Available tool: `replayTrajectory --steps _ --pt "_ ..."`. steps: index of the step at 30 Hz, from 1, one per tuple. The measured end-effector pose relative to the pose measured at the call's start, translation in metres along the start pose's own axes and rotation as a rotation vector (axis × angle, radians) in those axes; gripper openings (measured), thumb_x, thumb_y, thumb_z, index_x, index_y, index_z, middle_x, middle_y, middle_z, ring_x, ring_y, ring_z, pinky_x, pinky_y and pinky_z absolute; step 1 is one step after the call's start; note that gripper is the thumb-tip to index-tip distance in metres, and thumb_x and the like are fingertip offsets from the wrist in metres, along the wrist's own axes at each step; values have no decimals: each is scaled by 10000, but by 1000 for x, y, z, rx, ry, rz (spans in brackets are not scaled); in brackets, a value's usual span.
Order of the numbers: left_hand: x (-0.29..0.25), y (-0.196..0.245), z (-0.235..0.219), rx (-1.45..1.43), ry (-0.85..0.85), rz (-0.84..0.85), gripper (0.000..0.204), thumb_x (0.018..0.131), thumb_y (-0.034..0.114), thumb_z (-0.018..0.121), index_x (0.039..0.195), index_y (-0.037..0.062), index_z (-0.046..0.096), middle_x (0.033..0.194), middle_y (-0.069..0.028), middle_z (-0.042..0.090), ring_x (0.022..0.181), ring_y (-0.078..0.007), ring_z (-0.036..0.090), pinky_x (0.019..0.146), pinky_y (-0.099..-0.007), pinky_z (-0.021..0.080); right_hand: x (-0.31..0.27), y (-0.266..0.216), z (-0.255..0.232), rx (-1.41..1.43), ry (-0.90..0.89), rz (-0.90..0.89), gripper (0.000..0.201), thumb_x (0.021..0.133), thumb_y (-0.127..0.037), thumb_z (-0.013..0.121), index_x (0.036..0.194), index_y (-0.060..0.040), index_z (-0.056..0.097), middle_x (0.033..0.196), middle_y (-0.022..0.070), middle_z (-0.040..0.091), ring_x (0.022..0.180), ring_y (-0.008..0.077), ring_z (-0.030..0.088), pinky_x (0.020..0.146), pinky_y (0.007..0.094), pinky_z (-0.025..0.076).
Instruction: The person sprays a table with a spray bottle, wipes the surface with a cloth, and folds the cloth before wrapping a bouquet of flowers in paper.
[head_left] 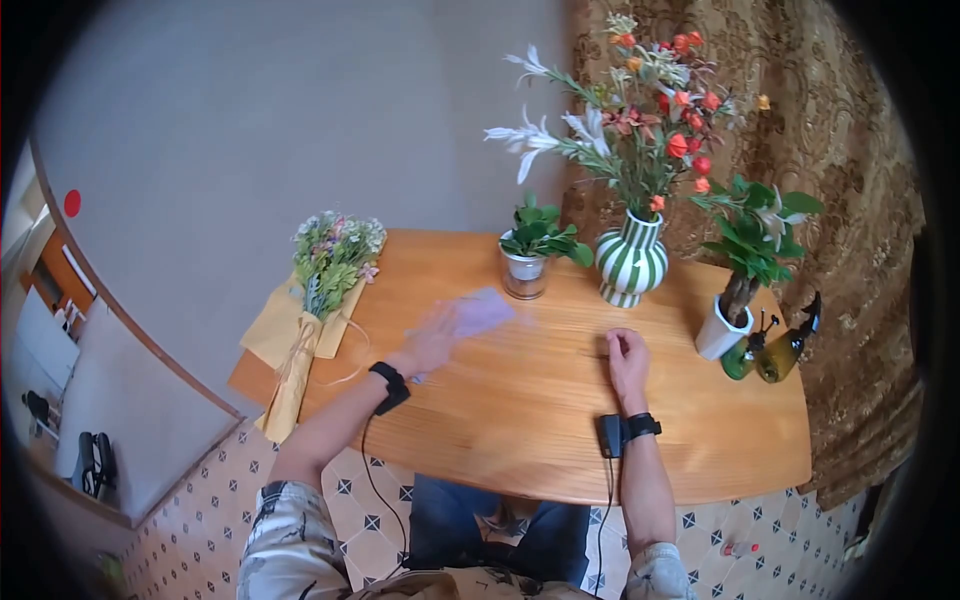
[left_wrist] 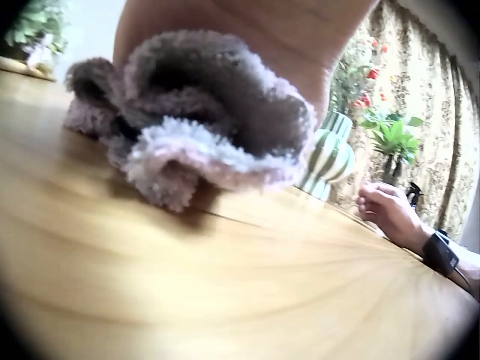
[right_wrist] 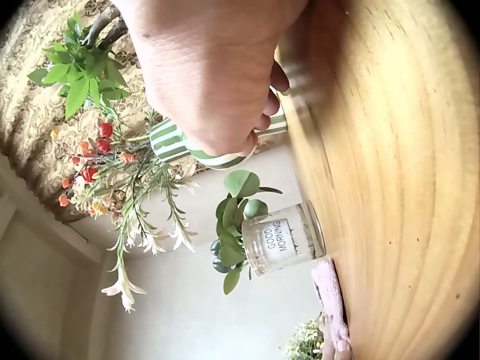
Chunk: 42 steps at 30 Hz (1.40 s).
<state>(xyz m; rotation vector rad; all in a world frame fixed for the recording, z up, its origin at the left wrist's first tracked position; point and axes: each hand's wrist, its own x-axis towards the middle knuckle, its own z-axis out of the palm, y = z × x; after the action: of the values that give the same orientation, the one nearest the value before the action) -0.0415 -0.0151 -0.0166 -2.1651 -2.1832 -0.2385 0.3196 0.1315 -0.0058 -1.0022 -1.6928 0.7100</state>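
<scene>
My left hand (head_left: 430,342) presses on a lilac cloth (head_left: 486,313) on the wooden table, its outline blurred in the head view. Seen from the left wrist, the fluffy cloth (left_wrist: 214,142) bunches in folds beneath the palm. The cloth's far end lies near a potted plant in a clear glass (head_left: 525,272). My right hand (head_left: 627,365) rests on the table with loosely curled fingers and nothing in them. Behind it stands a green-and-white striped vase (head_left: 632,265) of artificial flowers.
At the left lies a paper-wrapped bouquet (head_left: 335,265), partly over the table edge. A white pot (head_left: 722,332) with a leafy plant stands at the right, beside a green spray bottle (head_left: 738,360) and an amber one (head_left: 780,355). Cables (head_left: 608,510) hang from both wrists.
</scene>
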Motion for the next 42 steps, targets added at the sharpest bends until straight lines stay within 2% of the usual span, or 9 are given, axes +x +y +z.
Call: replayTrajectory --steps 4,13,17,19,20,22,26,35,42 --pt "-26 -52 -9 -56 63 -349 600 934 258 451 1415 -37 247 1456 -317 243 1368 -469 210 1136 -510 167 1 1 1 10 -6 -21 175 877 -160 603 887 5 658 760 115 599 653 191 558 637 307 459" --pt "31 -62 -1 -158 54 -543 653 912 286 399 1450 -22 196 1500 -253 207 1407 -435 110 1144 -516 109 2 4 -2 12 -22 -6 173 893 -148 591 880 19 633 744 50 583 681 112 518 639 266 438" --pt "67 -78 2 88 -111 -390 603 915 284 420 1406 -29 264 1465 -298 239 1361 -451 233 1129 -499 187 -1 12 1 35 8 9 157 881 -132 581 874 10 648 741 93 602 647 156 545 622 291 449" --pt "80 -85 12 -90 86 -563 615 915 298 413 1428 -3 259 1498 -261 202 1391 -413 194 1145 -488 157 -1 4 -2 18 -19 14 139 872 -112 567 877 -1 651 734 96 599 649 158 555 624 292 454" --pt "89 -89 11 -92 91 -541 615 915 298 413 1428 -3 259 1498 -261 202 1391 -413 194 1145 -488 157 -1 1 -1 10 -21 3 147 886 -121 573 872 9 639 715 45 580 650 109 519 616 263 440" --pt "103 -92 0 -114 -103 -648 654 927 341 346 1492 75 152 1564 -145 90 1444 -336 51 1162 -469 81 -1 3 0 -20 -37 17 147 863 -127 583 864 -2 661 745 120 614 657 191 579 630 309 464" --pt "128 -104 -3 -121 -120 -657 654 929 352 343 1496 92 147 1566 -146 76 1445 -330 54 1162 -465 90 0 2 2 -11 -33 24 164 857 -141 596 848 12 655 744 147 612 658 239 583 634 332 469" --pt "141 -123 5 -88 -49 -680 595 922 339 363 1457 105 248 1532 -176 182 1426 -347 128 1151 -493 107 0 -3 2 -46 -50 33 188 858 -161 623 838 25 641 736 156 596 655 246 574 626 337 461" --pt "117 -113 26 -51 50 -523 543 907 272 405 1409 83 324 1473 -211 279 1377 -396 219 1102 -556 191 1 -1 3 -45 -57 44 184 866 -160 612 861 19 649 735 144 593 653 222 569 625 324 458"
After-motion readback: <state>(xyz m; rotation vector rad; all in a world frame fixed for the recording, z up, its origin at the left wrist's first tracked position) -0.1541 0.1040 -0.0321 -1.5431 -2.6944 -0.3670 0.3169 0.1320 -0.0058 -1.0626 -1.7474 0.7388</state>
